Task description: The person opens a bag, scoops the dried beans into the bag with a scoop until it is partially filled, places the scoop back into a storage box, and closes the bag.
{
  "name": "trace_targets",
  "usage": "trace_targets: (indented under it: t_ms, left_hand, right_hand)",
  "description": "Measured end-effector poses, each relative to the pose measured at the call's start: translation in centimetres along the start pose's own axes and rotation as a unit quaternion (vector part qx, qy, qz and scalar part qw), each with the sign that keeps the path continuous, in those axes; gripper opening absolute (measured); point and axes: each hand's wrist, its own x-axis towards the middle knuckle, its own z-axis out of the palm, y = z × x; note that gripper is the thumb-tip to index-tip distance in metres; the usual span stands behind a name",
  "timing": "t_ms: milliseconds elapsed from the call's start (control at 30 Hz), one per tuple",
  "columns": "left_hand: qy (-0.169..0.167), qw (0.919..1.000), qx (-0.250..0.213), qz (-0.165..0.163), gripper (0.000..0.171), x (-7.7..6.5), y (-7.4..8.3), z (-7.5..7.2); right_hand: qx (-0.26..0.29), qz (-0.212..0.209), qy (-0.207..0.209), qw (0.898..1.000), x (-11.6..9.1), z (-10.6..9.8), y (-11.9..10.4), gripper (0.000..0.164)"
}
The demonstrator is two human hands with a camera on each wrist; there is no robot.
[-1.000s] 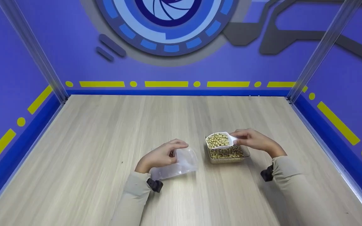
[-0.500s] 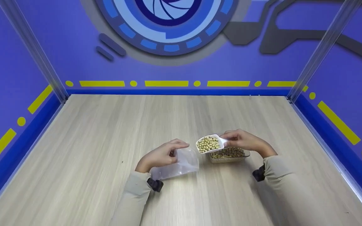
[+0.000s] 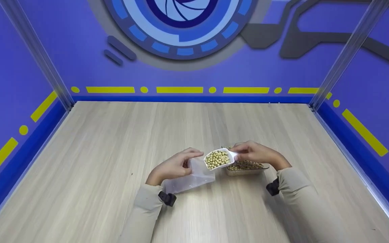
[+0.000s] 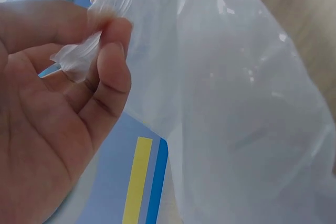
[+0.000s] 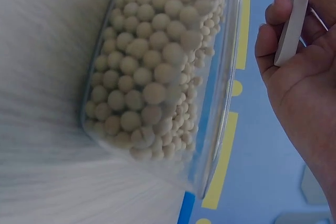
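Observation:
In the head view my left hand (image 3: 174, 166) pinches the rim of a clear plastic zip bag (image 3: 189, 182). The left wrist view shows the bag's zip edge bunched between finger and thumb, with the bag (image 4: 231, 103) hanging down. My right hand (image 3: 260, 154) grips the handle of a white scoop (image 3: 232, 156), heaped with pale round soybeans (image 3: 217, 159). The scoop's front edge is at the bag's upper right side; whether they touch I cannot tell. Under the right hand stands a clear box (image 3: 247, 172) of soybeans, partly hidden by that hand.
A wooden tabletop (image 3: 130, 135) carries everything. Blue panels (image 3: 194, 79) with yellow marks bound it at the back and both sides. In the right wrist view the box (image 5: 210, 171) is see-through, and soybeans (image 5: 152, 66) show through its wall.
My right hand has carried the full scoop leftward and slightly down, from above the box to the bag's side. The left hand and the bag have hardly moved.

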Motion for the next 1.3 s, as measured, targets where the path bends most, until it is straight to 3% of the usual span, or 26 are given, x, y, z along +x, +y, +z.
trace_targets:
  t_ms: [667, 1000, 1300]
  left_hand:
    - [0.018, 0.9992, -0.028, -0.022, 0.061, -0.1, 0.8, -0.2]
    - [0.003, 0.9978, -0.065, -0.017, 0.061, 0.0, 0.6, 0.0]
    - [-0.002, 0.9979, -0.062, -0.019, 0.061, 0.0, 0.6, 0.0]
  right_hand:
    - [-0.044, -0.001, -0.022, 0.999, 0.6, -0.5, -1.3, 0.028]
    - [-0.074, -0.003, -0.032, 0.997, 0.5, -0.7, -1.7, 0.027]
    - [-0.082, -0.008, -0.041, 0.996, 0.6, -0.8, -1.9, 0.025]
